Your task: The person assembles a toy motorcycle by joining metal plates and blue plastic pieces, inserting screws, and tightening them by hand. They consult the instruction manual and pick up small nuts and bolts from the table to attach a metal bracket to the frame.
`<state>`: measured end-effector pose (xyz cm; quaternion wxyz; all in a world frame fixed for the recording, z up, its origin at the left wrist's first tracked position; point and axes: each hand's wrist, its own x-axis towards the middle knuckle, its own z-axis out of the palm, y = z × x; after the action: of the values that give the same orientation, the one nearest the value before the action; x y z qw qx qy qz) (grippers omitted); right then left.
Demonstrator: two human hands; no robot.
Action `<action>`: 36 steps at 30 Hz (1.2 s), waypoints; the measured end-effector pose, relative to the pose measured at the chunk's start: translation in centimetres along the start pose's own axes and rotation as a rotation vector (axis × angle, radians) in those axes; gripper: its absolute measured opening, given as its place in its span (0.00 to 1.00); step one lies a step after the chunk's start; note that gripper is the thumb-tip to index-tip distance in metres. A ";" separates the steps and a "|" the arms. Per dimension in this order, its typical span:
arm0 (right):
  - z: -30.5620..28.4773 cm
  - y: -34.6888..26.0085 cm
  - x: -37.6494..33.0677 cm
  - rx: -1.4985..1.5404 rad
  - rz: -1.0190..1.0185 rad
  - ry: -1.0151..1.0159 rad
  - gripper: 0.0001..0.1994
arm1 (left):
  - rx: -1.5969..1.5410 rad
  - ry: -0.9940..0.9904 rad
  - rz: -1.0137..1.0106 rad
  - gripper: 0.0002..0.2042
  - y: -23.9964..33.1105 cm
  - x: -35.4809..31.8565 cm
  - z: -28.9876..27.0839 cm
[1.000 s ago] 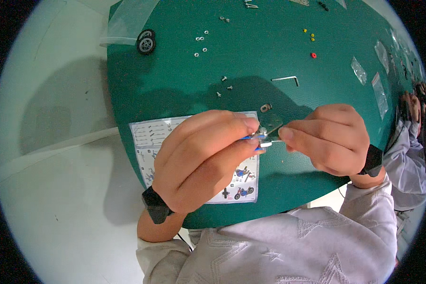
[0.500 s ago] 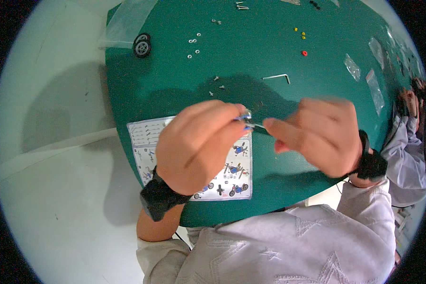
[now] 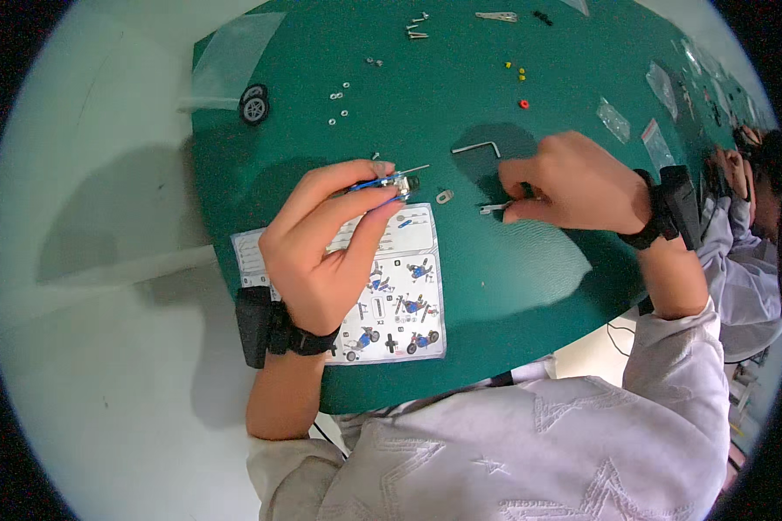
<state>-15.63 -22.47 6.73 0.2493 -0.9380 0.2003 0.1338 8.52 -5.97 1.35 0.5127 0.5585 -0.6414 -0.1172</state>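
Between the fingertips of my left hand (image 3: 326, 230) is a small blue and silver model assembly (image 3: 400, 185), with a thin metal rod jutting out to the right. The hand is closed on it above the instruction sheet (image 3: 417, 286). My right hand (image 3: 573, 187) is off to the right, thumb and fingers pinching a small silver wrench (image 3: 493, 208); only its end shows, low over the green table. A small oval metal plate (image 3: 445, 197) lies between the two hands. Just beyond them rests an L-shaped hex key (image 3: 478, 148).
Two black wheels (image 3: 254, 106) sit at the far left, with several white nuts (image 3: 337, 95) beside them. Screws (image 3: 418, 35), yellow parts (image 3: 514, 71) and a red ring (image 3: 524, 104) lie farther back. Plastic bags (image 3: 613, 120) are on the right, near another person's hand (image 3: 728, 169).
My hands have moved apart: the right has drawn away from the assembly, down toward the table with the wrench. The left has shifted slightly left. The oval plate now shows between them.
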 end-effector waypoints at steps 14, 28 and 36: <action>-1.2 0.7 1.2 -0.050 -0.013 0.147 0.14 | -0.028 0.006 0.036 0.10 -0.2 -0.6 0.6; -0.2 -0.6 3.2 0.078 -0.193 0.381 0.03 | -0.031 0.096 0.008 0.10 -0.5 -0.4 0.9; 0.8 -4.4 4.0 1.341 -0.073 0.063 0.10 | 0.039 0.137 0.017 0.13 -0.9 -0.2 0.2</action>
<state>-10.24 -19.77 6.52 0.7762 -0.5898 0.2156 -0.0555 8.87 -6.21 0.47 0.5453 0.5695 -0.6119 -0.0618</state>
